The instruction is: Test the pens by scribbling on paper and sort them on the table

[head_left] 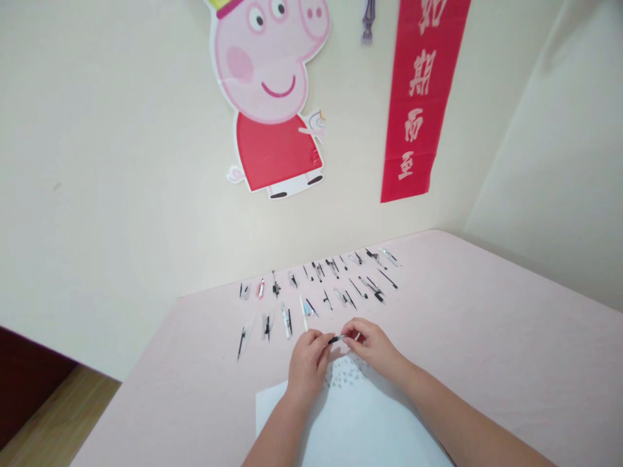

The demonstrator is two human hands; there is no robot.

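Observation:
My left hand point(306, 360) and my right hand point(372, 344) meet above a pink table point(487, 350), both pinching a small pen point(335, 339) held level between them. The pen is dark with a clear part near my right fingers. Under my wrists lies a white sheet point(360, 421) with a cluster of small grey marks or tiny parts point(343, 375) on it. Beyond my hands, several pens and pen parts point(316, 285) lie in two loose rows across the table.
A cream wall stands just behind the table, with a pink pig cartoon sticker point(272, 97) and a red banner point(421, 97) with white characters. The table's left edge drops to a wooden floor point(53, 421).

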